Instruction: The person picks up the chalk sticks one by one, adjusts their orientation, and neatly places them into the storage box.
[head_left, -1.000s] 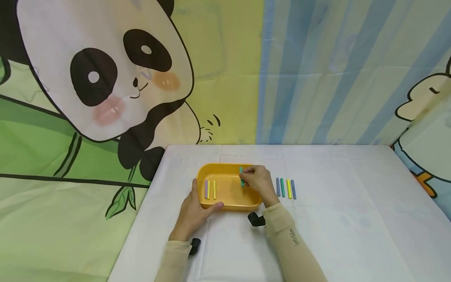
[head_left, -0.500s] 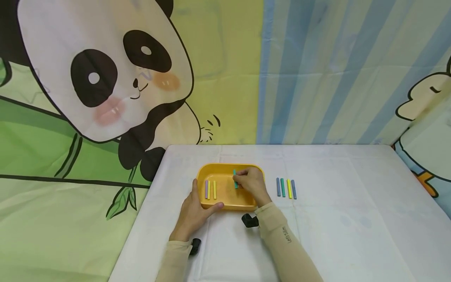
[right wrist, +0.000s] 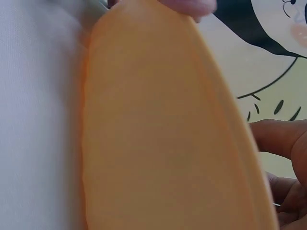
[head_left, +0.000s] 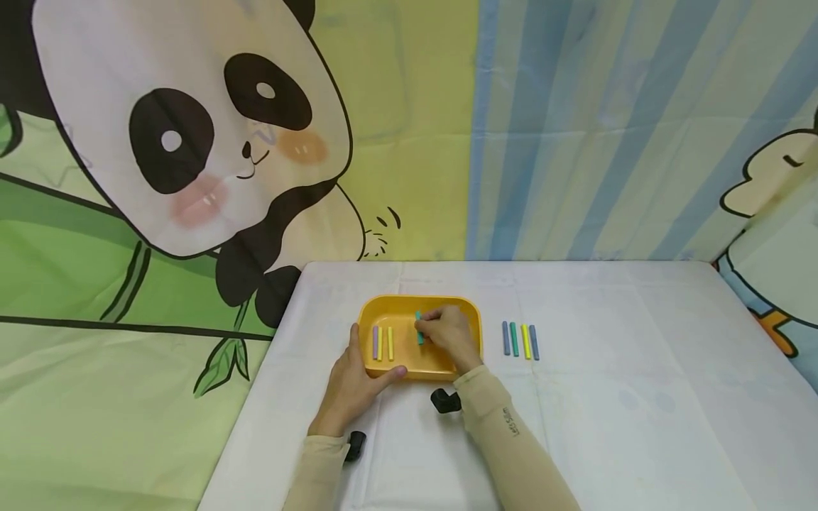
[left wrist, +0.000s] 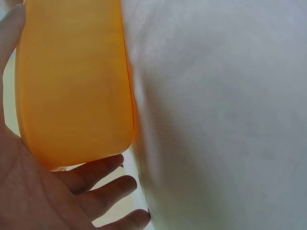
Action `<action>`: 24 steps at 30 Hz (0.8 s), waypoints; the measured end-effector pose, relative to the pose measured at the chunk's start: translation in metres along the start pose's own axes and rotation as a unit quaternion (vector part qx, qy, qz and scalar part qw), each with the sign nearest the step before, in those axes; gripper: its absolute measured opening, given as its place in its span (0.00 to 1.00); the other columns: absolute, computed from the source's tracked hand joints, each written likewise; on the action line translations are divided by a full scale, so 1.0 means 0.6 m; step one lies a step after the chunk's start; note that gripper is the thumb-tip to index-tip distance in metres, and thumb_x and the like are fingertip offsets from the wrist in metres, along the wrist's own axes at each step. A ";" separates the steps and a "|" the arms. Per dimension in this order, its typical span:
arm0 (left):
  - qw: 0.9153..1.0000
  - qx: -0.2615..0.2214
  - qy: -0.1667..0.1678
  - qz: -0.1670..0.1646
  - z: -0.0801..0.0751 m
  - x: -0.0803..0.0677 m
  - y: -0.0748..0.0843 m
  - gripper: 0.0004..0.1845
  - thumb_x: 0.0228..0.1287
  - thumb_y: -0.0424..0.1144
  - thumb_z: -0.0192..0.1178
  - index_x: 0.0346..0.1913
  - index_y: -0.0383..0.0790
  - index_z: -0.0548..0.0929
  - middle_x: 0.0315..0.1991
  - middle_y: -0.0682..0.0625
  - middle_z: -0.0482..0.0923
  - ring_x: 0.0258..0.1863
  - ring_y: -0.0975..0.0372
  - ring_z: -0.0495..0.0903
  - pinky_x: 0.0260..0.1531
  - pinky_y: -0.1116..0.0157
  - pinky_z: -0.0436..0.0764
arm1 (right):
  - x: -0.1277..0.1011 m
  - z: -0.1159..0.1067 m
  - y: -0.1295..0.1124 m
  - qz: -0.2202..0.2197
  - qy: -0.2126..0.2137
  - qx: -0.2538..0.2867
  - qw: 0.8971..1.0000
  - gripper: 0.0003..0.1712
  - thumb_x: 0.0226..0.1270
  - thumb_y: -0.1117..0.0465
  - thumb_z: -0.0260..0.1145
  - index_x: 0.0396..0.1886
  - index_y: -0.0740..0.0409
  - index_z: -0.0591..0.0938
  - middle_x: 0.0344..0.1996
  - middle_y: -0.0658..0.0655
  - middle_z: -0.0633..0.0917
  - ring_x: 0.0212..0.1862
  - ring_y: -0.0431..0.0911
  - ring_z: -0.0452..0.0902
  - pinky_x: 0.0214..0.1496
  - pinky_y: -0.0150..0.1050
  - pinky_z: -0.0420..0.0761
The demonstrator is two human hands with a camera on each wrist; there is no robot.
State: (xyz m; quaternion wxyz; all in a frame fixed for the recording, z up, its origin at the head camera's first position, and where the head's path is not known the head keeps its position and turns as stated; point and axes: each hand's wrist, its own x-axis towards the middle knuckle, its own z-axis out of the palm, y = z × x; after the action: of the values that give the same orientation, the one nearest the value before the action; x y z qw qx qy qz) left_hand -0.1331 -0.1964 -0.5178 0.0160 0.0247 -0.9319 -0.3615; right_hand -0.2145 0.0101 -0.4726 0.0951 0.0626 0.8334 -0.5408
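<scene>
My right hand [head_left: 447, 333], pinching the teal stick [head_left: 419, 331], has moved leftward inside the yellow tray [head_left: 469, 312], nearer the three sticks [head_left: 382, 343] there; my left hand [head_left: 354, 380] still grips the tray's near-left corner.

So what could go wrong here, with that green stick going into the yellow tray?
The right hand pinches the green stick over the tray; let go askew, it might land crooked beside the purple and yellow sticks lined up inside. The left hand grips only the tray's near left corner, so a nudge could slide the tray on the white cloth toward the four sticks outside.
</scene>
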 end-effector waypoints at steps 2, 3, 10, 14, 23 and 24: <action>1.000 0.001 0.000 0.000 0.000 0.000 0.000 0.76 0.40 0.84 0.62 0.82 0.49 0.34 0.76 0.37 0.58 0.72 0.44 0.64 0.69 0.45 0.64 | 0.000 0.006 -0.002 0.000 -0.004 0.003 1.000 0.09 0.62 0.57 0.75 0.35 0.58 0.88 0.29 0.53 0.86 0.31 0.44 0.82 0.34 0.35 0.82; 1.000 0.000 0.000 0.001 0.001 0.001 -0.001 0.76 0.40 0.84 0.62 0.82 0.49 0.34 0.76 0.37 0.59 0.71 0.44 0.64 0.69 0.45 0.65 | 0.000 0.008 -0.002 -0.001 -0.006 0.004 1.000 0.09 0.62 0.57 0.75 0.35 0.58 0.88 0.28 0.53 0.86 0.30 0.44 0.81 0.34 0.35 0.82; 1.000 0.002 0.001 0.005 0.002 0.003 -0.003 0.75 0.41 0.84 0.62 0.82 0.49 0.34 0.76 0.36 0.59 0.71 0.44 0.65 0.69 0.46 0.65 | 0.006 0.023 -0.004 -0.005 -0.010 0.000 1.000 0.08 0.62 0.58 0.74 0.34 0.58 0.87 0.27 0.54 0.86 0.30 0.45 0.80 0.33 0.35 0.80; 1.000 0.002 0.002 0.005 0.001 0.002 -0.004 0.75 0.41 0.83 0.62 0.82 0.49 0.34 0.76 0.37 0.58 0.71 0.45 0.64 0.69 0.46 0.65 | 0.011 0.028 -0.008 -0.005 -0.008 -0.006 1.000 0.08 0.61 0.57 0.75 0.34 0.57 0.87 0.27 0.53 0.86 0.31 0.45 0.81 0.34 0.35 0.80; 1.000 0.001 0.000 0.003 0.001 0.001 -0.004 0.75 0.41 0.84 0.62 0.82 0.50 0.33 0.76 0.36 0.59 0.71 0.45 0.64 0.69 0.46 0.65 | 0.014 0.042 -0.015 -0.003 -0.022 -0.011 1.000 0.07 0.62 0.59 0.75 0.33 0.58 0.88 0.27 0.53 0.86 0.29 0.44 0.80 0.33 0.34 0.80; 1.000 0.001 0.002 0.005 0.002 0.002 -0.004 0.75 0.41 0.84 0.62 0.82 0.50 0.33 0.75 0.36 0.60 0.71 0.45 0.65 0.69 0.46 0.65 | 0.014 0.043 -0.014 -0.002 -0.023 -0.013 1.000 0.07 0.62 0.59 0.74 0.33 0.58 0.88 0.27 0.53 0.85 0.29 0.44 0.80 0.33 0.34 0.80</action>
State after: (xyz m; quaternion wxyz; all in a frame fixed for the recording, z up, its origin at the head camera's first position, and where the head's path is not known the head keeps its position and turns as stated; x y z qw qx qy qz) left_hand -0.1342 -0.1975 -0.5204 0.0193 0.0210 -0.9324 -0.3603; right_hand -0.2223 -0.0172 -0.4773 0.1135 0.0473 0.8379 -0.5318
